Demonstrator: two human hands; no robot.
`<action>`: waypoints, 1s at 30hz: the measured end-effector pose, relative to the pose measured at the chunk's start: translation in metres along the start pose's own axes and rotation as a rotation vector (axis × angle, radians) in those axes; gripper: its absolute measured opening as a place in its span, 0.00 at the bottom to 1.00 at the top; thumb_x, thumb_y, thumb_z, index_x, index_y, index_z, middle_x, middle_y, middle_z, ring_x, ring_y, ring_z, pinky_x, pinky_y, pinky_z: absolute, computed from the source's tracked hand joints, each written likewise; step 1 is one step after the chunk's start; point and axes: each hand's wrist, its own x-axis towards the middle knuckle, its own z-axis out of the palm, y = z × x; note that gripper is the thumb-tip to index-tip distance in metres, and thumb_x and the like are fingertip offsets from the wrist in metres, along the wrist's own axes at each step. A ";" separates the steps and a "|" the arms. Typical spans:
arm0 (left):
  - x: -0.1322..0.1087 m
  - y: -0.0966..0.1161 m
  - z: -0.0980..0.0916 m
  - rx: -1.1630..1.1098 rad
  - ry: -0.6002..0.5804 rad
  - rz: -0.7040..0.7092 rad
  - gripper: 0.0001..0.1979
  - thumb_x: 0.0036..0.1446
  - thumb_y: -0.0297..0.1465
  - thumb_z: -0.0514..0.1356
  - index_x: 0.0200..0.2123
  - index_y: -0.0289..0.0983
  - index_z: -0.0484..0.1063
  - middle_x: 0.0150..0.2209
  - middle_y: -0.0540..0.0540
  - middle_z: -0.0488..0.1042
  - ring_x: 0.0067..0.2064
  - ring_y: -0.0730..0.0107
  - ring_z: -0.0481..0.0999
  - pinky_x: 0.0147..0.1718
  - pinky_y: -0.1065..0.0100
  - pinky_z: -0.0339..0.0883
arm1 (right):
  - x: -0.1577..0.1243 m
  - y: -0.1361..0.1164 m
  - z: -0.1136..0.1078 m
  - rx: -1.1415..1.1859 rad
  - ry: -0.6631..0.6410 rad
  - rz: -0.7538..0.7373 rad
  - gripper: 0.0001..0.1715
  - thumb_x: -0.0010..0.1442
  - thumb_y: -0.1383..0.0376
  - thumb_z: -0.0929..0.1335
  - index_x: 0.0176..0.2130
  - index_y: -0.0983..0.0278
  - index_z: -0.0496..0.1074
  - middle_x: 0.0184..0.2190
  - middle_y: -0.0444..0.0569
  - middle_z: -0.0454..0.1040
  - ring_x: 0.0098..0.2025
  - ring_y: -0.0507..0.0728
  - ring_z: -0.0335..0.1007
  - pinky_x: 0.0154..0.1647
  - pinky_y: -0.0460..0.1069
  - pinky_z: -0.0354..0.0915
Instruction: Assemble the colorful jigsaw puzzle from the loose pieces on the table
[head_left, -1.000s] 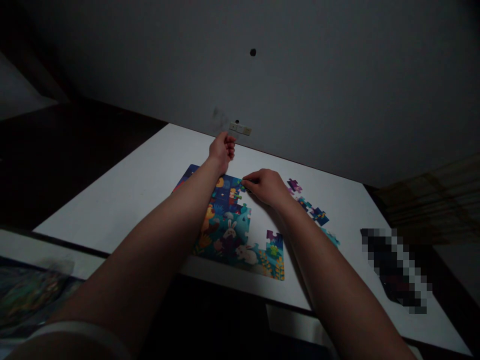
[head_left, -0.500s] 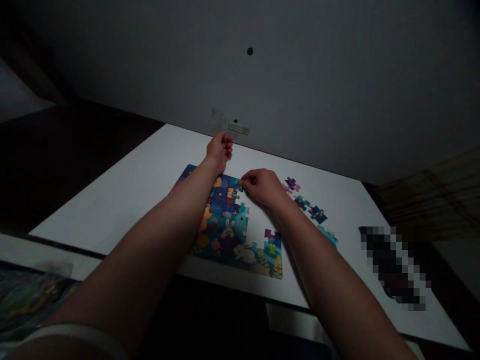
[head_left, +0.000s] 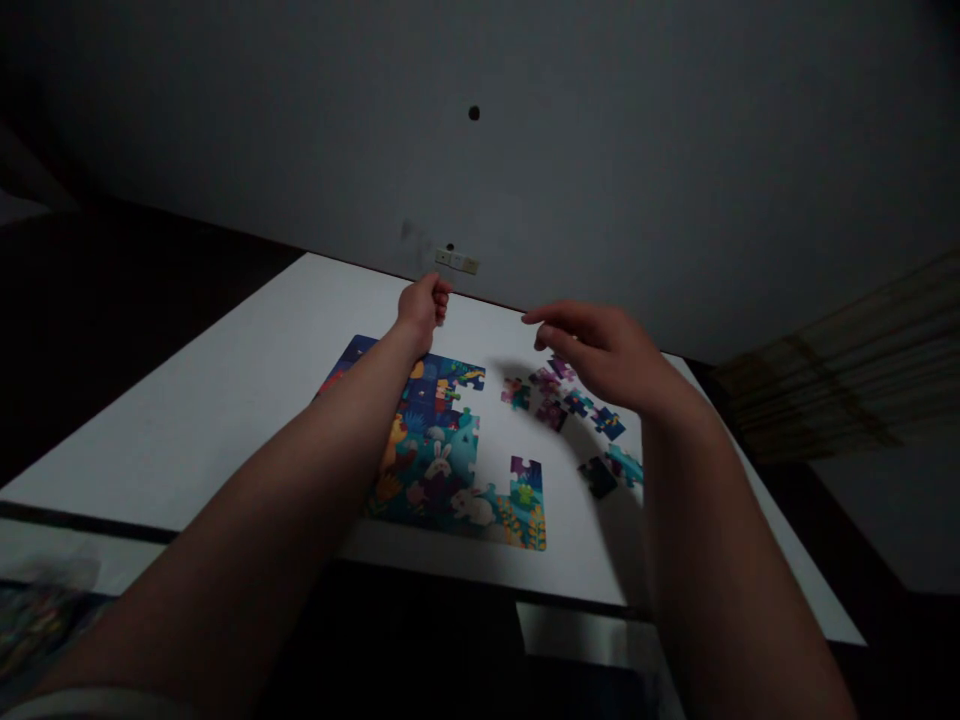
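A partly joined jigsaw puzzle point(head_left: 435, 450) with rabbits and plants lies on the white table point(head_left: 225, 370). My left hand point(head_left: 424, 308) rests beyond its top edge with curled fingers; whether they hold anything is hidden. My left forearm covers part of the picture. Over the table to the right of the puzzle, my right hand point(head_left: 592, 345) is raised with thumb and forefinger apart and nothing between them. Beneath and beside it lie several loose pieces, among them a pink and green piece point(head_left: 516, 392), a dark blue one point(head_left: 608, 422) and a dark teal one point(head_left: 598, 477).
A wall with a socket strip point(head_left: 457, 262) rises behind the table. Striped cloth point(head_left: 847, 360) hangs at the right. Something in clear plastic point(head_left: 37, 620) lies at the lower left.
My right hand has left the puzzle's upper right corner, lifted and moved right, its fingers opened. A piece now shows at that corner. The view has shifted slightly.
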 end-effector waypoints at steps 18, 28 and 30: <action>-0.014 -0.007 0.008 0.249 -0.071 0.165 0.16 0.64 0.28 0.66 0.23 0.40 0.73 0.22 0.50 0.69 0.24 0.72 0.64 0.24 0.71 0.54 | -0.026 0.069 0.063 -0.176 -0.164 0.003 0.16 0.65 0.61 0.79 0.52 0.60 0.84 0.58 0.58 0.85 0.64 0.71 0.77 0.73 0.67 0.66; -0.016 -0.005 0.011 0.285 -0.095 0.165 0.19 0.67 0.26 0.64 0.22 0.39 0.74 0.22 0.49 0.69 0.24 0.72 0.63 0.25 0.70 0.54 | -0.029 0.073 0.068 -0.039 -0.161 0.023 0.29 0.65 0.66 0.79 0.64 0.58 0.82 0.63 0.59 0.84 0.64 0.69 0.80 0.71 0.66 0.73; -0.017 -0.005 0.011 0.268 -0.093 0.152 0.18 0.67 0.26 0.65 0.22 0.39 0.74 0.22 0.50 0.69 0.24 0.72 0.63 0.25 0.70 0.54 | -0.030 0.075 0.065 -0.133 -0.135 0.002 0.30 0.65 0.63 0.81 0.64 0.58 0.83 0.68 0.61 0.82 0.70 0.73 0.77 0.77 0.71 0.67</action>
